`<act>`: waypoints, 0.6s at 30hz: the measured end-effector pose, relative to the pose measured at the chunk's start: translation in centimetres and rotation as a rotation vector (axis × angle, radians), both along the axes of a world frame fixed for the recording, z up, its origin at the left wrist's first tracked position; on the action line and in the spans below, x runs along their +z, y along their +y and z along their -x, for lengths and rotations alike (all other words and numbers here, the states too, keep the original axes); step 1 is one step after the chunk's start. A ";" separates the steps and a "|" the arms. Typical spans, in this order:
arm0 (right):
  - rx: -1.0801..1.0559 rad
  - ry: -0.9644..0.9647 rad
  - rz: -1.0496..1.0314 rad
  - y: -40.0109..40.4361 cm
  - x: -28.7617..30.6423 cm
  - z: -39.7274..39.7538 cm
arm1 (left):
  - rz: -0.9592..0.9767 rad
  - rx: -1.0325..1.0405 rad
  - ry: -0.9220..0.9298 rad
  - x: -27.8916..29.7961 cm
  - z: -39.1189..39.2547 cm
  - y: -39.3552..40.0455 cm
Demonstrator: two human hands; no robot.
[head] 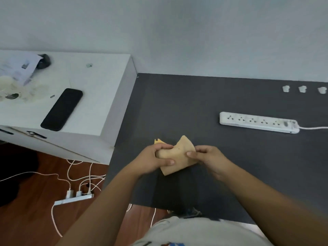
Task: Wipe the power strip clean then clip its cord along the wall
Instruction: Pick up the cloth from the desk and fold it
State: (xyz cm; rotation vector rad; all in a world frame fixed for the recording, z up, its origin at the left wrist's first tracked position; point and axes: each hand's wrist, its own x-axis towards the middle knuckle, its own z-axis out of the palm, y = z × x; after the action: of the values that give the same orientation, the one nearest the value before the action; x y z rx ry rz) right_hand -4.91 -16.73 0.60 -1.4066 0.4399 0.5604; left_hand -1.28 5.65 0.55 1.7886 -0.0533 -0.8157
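Observation:
A white power strip (258, 122) lies flat on the dark grey table (177, 107) at the right, its white cord (313, 128) running off the right edge. Three small white cord clips (301, 89) sit in a row near the wall (177, 32) at the far right. Both hands hold a tan cloth (178, 157) above the table's near middle. My left hand (156, 158) grips its left end, and my right hand (206, 156) pinches its right side. The cloth is well left of and nearer than the strip.
A white cabinet (99, 96) stands at the left with a black phone (62, 109), papers and a dark object on top. On the wooden floor below lies a second power strip (73, 199) with chargers and tangled white cables.

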 end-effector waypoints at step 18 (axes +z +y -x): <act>-0.463 -0.082 -0.242 -12.0 2.9 2.9 | 0.133 -0.030 0.168 0.4 4.9 -18.2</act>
State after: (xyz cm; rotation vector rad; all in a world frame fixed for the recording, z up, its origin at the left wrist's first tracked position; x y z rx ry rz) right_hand -7.84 -28.76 3.48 -1.0450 0.5901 0.1702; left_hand -6.20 -12.54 1.00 1.5931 -0.0239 -0.9595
